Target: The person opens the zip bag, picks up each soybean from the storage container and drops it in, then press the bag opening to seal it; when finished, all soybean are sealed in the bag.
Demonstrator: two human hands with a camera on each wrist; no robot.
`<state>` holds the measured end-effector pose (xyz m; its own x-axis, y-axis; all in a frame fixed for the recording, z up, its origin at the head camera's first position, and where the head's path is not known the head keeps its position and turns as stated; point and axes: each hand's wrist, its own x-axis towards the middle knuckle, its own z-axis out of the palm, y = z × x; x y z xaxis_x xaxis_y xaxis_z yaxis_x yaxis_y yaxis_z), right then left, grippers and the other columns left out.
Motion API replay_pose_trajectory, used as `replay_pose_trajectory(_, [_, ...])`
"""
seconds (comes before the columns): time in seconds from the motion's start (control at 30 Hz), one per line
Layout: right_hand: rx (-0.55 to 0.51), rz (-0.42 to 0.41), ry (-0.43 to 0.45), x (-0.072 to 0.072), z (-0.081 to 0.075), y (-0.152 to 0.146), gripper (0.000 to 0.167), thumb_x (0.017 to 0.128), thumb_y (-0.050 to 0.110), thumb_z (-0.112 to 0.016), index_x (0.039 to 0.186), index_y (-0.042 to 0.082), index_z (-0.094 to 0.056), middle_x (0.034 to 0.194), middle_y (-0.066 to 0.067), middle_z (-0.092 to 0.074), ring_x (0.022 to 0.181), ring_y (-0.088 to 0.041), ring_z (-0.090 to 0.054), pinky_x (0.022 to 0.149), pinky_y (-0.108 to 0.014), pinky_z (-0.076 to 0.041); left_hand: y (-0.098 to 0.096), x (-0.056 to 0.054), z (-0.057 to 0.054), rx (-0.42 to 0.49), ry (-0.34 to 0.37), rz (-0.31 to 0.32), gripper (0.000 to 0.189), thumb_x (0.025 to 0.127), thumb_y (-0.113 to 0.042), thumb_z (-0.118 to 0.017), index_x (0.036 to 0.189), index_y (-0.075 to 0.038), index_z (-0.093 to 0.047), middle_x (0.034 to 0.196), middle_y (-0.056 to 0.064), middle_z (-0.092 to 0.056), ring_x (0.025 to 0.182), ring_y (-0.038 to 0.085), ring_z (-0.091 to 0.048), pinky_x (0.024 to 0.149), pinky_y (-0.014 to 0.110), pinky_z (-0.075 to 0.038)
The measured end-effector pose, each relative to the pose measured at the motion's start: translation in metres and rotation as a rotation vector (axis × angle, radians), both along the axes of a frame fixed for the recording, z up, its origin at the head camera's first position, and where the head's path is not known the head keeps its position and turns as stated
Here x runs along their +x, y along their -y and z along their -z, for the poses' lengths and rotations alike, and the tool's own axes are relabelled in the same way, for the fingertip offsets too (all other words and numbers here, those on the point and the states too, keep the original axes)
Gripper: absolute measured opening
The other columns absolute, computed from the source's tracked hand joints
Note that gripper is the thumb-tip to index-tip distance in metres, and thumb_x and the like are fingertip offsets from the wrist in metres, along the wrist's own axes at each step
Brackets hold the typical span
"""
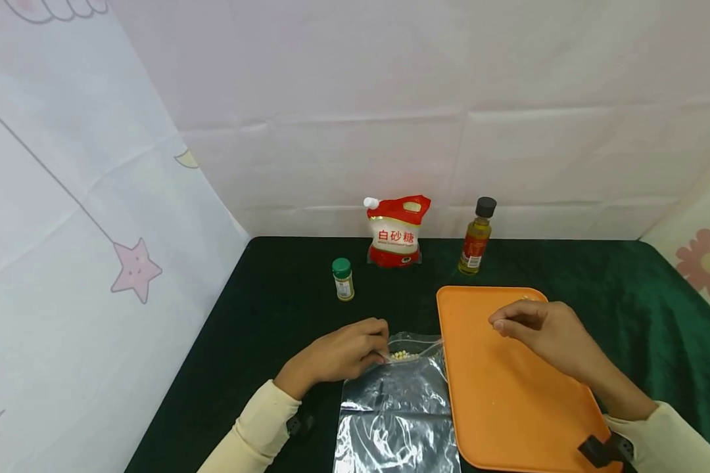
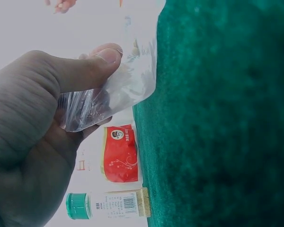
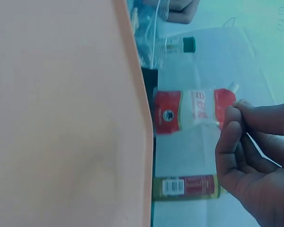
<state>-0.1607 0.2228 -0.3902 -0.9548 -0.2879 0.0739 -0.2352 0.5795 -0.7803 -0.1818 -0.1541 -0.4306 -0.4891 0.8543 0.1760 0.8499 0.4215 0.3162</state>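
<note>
Head view: left of the orange tray (image 1: 509, 420), my left grip (image 1: 346, 351) pinches the edge of a clear bag (image 1: 413, 341), thumb and fingers closed on the plastic; pale yellow pieces (image 1: 401, 355) sit inside. The green-capped jar (image 1: 344, 282) stands beyond that grip, the sugar pouch (image 1: 395, 240) farther back, left of the tray, and the oil bottle (image 1: 476, 243) just past the tray's far rim. Over the tray, my right grip (image 1: 544, 332) hangs with thumb and fingertips together; from here I can't make out whether anything tiny sits between them.

If my left pinch slackens or tips the bag, I judge the pieces could spill across the bench (image 1: 284, 289); a loose reach back could knock the jar. The tray's left rim runs right beside the bag, so sideways room there looks poor. Over the tray and to its right I have more room.
</note>
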Motion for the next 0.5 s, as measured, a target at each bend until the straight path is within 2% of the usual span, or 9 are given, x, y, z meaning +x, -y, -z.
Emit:
replay_pose_trajectory(0.13, [-0.115, -0.004, 0.076, -0.003, 0.002, 0.008, 0.029, 0.093, 0.036, -0.072, 0.109, 0.012, -0.075, 0.106, -0.002, -0.072, 0.093, -0.017, -0.070, 0.080, -0.032, -0.059, 0.000, 0.000, 0.000, 0.001, -0.002, -0.002, 0.006, 0.095, -0.012, -0.071, 0.098, -0.014, -0.076, 0.102, -0.007, -0.053, 0.094, 0.002, -0.049, 0.085, 0.009, -0.044])
replay_pose_trajectory(0.33, [-0.246, -0.046, 0.140, -0.009, 0.011, 0.023, 0.029, 0.092, 0.032, -0.073, 0.109, 0.008, -0.075, 0.103, -0.006, -0.072, 0.091, -0.029, -0.068, 0.082, -0.041, -0.058, 0.000, 0.000, 0.000, 0.005, -0.004, 0.004, 0.006, 0.095, -0.012, -0.071, 0.097, -0.014, -0.076, 0.101, -0.006, -0.054, 0.092, 0.002, -0.048, 0.083, 0.010, -0.044])
replay_pose_trajectory(0.5, [-0.268, -0.082, 0.164, -0.013, 0.015, 0.042, 0.027, 0.092, 0.034, -0.074, 0.107, 0.011, -0.075, 0.101, -0.006, -0.072, 0.090, -0.027, -0.067, 0.083, -0.044, -0.058, 0.000, 0.000, 0.000, 0.003, -0.011, 0.004, 0.005, 0.095, -0.012, -0.071, 0.097, -0.015, -0.075, 0.100, -0.007, -0.054, 0.091, 0.001, -0.048, 0.082, 0.010, -0.044])
